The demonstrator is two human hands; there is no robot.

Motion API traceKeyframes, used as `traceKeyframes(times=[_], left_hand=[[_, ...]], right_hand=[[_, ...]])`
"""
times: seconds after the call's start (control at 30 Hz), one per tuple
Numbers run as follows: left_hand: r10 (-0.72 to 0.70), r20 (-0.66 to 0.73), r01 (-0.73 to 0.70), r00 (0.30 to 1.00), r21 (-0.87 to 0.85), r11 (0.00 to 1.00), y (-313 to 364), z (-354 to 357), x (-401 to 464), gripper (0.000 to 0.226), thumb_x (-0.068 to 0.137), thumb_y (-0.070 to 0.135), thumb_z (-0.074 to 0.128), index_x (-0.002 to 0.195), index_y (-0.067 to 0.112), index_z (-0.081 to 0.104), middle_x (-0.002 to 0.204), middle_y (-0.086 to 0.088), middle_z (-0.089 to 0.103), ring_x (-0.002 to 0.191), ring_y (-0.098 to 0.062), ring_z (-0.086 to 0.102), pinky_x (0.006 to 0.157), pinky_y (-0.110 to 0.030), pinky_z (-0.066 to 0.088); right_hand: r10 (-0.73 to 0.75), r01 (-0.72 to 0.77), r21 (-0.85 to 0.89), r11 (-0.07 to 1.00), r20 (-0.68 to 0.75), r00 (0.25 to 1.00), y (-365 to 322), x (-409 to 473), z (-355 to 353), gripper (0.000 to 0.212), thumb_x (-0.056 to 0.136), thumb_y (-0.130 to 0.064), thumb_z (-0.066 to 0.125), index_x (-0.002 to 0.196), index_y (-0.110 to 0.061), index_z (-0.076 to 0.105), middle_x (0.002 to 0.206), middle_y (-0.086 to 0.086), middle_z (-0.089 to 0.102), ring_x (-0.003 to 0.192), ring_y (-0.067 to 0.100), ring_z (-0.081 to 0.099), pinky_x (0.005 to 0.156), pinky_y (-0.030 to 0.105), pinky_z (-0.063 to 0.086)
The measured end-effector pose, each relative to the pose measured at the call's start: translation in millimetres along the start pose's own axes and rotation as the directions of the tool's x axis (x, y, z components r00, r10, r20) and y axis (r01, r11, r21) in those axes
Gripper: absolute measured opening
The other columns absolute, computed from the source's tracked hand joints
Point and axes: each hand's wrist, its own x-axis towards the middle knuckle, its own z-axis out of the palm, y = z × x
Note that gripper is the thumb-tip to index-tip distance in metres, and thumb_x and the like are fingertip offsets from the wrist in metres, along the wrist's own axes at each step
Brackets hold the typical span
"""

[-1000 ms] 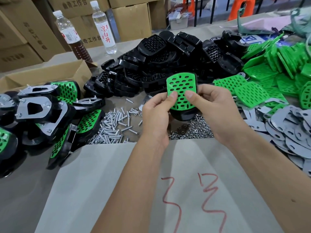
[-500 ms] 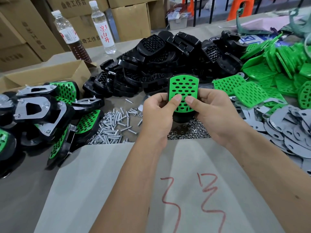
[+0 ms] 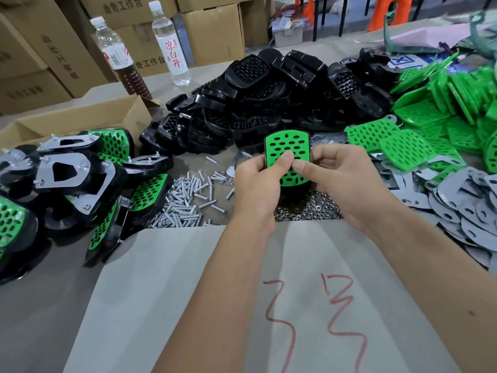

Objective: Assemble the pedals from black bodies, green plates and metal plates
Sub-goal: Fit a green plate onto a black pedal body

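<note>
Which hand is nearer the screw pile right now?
Left. The left hand grips the pedal just right of the screw pile; the right hand holds the pedal's other side, farther away.

Bright, even, diffuse light; source not in view. Shadows soft and shallow: dark patch under left hand (image 3: 255,184) and right hand (image 3: 347,181), faint shade beneath heap of black bodies (image 3: 269,103). Mild sheen on metal plates (image 3: 468,208) and screws (image 3: 185,203); highlights on water bottle (image 3: 170,41); no harsh glare. Strong wide-angle bowing at edges: cardboard boxes (image 3: 35,63) lean, forearms stretch toward bottom corners. Centre sharp; far background and left edge slightly soft.
</note>
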Motion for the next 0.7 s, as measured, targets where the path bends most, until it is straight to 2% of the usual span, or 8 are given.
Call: traceKeyframes(times=[0.07,0.13,0.23,0.33,0.43,0.53,0.67,0.7], left_hand=[[-0.011,0.014,0.011,1.0,-0.007,1.0,2,-1,-1,0.02,0.096,0.013,0.073,0.111,0.0,0.076,0.106,-0.02,0.078,0.102,-0.036,0.074,0.096,-0.055,0.059],[-0.027,0.045,0.029,0.999,-0.05,0.998,6,-3,-3,0.022,0.096,0.01,0.072,0.113,-0.003,0.074,0.108,-0.024,0.077,0.095,-0.034,0.074,0.095,-0.061,0.059],[-0.037,0.099,0.044,0.994,-0.07,0.997,11,-6,-4,0.022,0.096,0.01,0.071,0.114,-0.002,0.074,0.104,-0.019,0.079,0.084,-0.026,0.075,0.087,-0.054,0.063],[-0.028,0.164,0.038,0.986,-0.059,0.998,14,-8,-5,0.022,0.097,0.009,0.068,0.116,-0.001,0.073,0.104,-0.017,0.078,0.085,-0.023,0.075,0.08,-0.044,0.064],[0.013,0.17,-0.006,0.985,-0.044,0.999,15,-9,-5,0.026,0.097,0.009,0.069,0.121,-0.001,0.071,0.118,-0.022,0.075,0.098,-0.028,0.073,0.093,-0.052,0.062],[-0.001,0.142,0.008,0.99,-0.045,0.999,13,-7,-7,0.025,0.099,0.012,0.068,0.121,0.001,0.072,0.117,-0.02,0.076,0.097,-0.027,0.072,0.1,-0.057,0.058],[-0.027,0.12,0.042,0.992,-0.129,0.991,8,4,-10,0.017,0.103,0.013,0.061,0.116,0.007,0.071,0.105,-0.013,0.076,0.09,-0.024,0.071,0.081,-0.044,0.061],[-0.024,0.104,0.038,0.994,-0.136,0.99,6,7,-10,0.017,0.104,0.014,0.06,0.117,0.008,0.07,0.106,-0.012,0.076,0.092,-0.024,0.07,0.081,-0.043,0.06]], right_hand=[[-0.031,0.031,0.0,1.0,0.047,0.998,0,-1,-1,0.005,0.09,-0.007,0.078,0.094,-0.004,0.076,0.093,0.01,0.08,0.089,0.023,0.078,0.079,0.03,0.063],[-0.09,0.09,0.002,0.996,0.059,0.994,-1,0,-1,0.005,0.09,-0.003,0.076,0.095,-0.003,0.076,0.095,0.012,0.08,0.091,0.025,0.078,0.084,0.033,0.063],[-0.137,0.134,0.064,0.989,0.05,0.989,-4,0,-1,0.006,0.088,0.0,0.076,0.092,-0.004,0.074,0.097,0.017,0.079,0.09,0.026,0.076,0.085,0.035,0.062],[-0.161,0.156,0.106,0.982,0.042,0.986,-4,-1,-2,0.008,0.088,0.001,0.075,0.095,-0.002,0.074,0.102,0.023,0.077,0.091,0.03,0.074,0.088,0.04,0.062],[-0.109,0.096,0.173,0.98,0.062,0.992,-5,-1,-2,0.012,0.092,0.002,0.07,0.103,0.003,0.074,0.106,0.025,0.076,0.096,0.033,0.074,0.091,0.042,0.061],[-0.079,0.065,0.126,0.99,0.106,0.991,-4,-2,-3,0.014,0.095,-0.001,0.067,0.108,0.0,0.075,0.105,0.018,0.078,0.098,0.029,0.075,0.088,0.035,0.061],[-0.113,0.1,0.127,0.987,0.103,0.988,-2,-2,-3,0.015,0.096,0.001,0.067,0.109,0.001,0.074,0.108,0.02,0.077,0.103,0.032,0.074,0.092,0.035,0.06],[-0.129,0.117,0.119,0.986,0.099,0.987,-2,-1,-3,0.014,0.096,0.001,0.067,0.108,0.0,0.075,0.109,0.02,0.077,0.104,0.032,0.073,0.094,0.036,0.059]])
